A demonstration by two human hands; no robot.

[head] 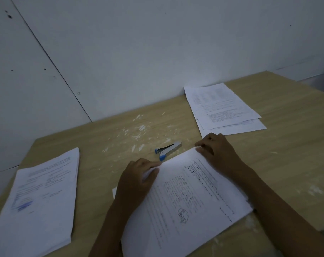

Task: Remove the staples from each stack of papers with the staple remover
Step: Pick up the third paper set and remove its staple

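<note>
A printed stack of papers point(190, 199) lies tilted on the wooden table in front of me. My left hand point(137, 180) grips its upper left corner, thumb on top and fingers curled under the sheets. My right hand point(216, 153) pinches the top right corner of the same stack. The staple remover point(167, 150), metal with blue tips, lies free on the table just beyond the stack's top edge, between my two hands. No staple is visible.
A thick pile of papers point(40, 203) lies at the left edge of the table point(287, 145). A thinner spread of sheets point(222, 106) sits at the back right against the grey wall. White scuff marks cover the middle of the tabletop.
</note>
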